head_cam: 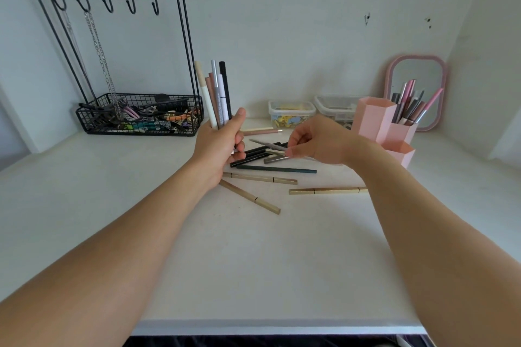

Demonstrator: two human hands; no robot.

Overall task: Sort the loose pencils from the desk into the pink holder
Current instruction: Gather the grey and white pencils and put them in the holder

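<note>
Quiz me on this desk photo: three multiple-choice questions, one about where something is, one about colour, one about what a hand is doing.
1. Where is the pink holder?
A. far right, before the mirror
B. inside the wire basket
C. at the desk's near edge

2. The three pencils nearest the camera are:
A. red
B. gold
C. blue

3. The left hand:
A. lies flat
B. grips a bundle of pencils upright
C. holds the basket

Answers: 1 A, it stands before the mirror; 2 B, their bodies look gold; 3 B, fingers curl round the bundle.

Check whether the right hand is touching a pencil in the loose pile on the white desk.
Touching. The head view shows the right hand's fingertips pinching a grey pencil above the pile.
</note>
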